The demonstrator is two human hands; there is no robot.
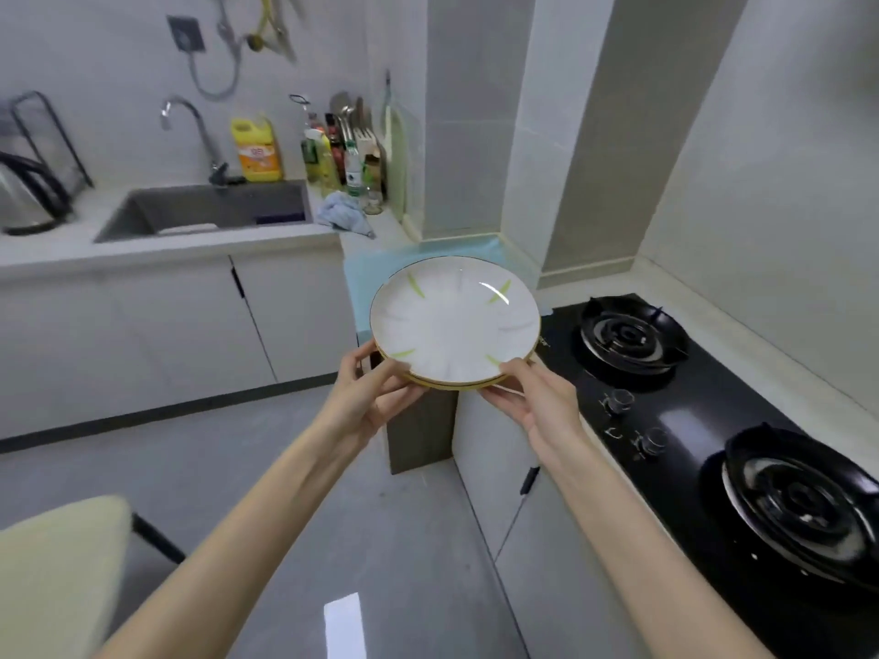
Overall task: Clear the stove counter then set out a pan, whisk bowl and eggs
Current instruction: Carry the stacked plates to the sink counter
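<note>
Holding stacked plates (454, 321) with both hands (368, 397) (537, 401) beside the stove (689, 411).

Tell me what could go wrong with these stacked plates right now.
1. The stack of plates is held only at its near edge by the left hand and right hand, partly over the floor; a slip could drop it.
2. The top plate lies loose and might slide off if tilted.

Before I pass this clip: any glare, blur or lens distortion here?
Head view: the wide-angle lens slants the wall pillar; glare streaks the top plate; a bright patch sits on the floor; the yellow hose upper left is smeared.
</note>
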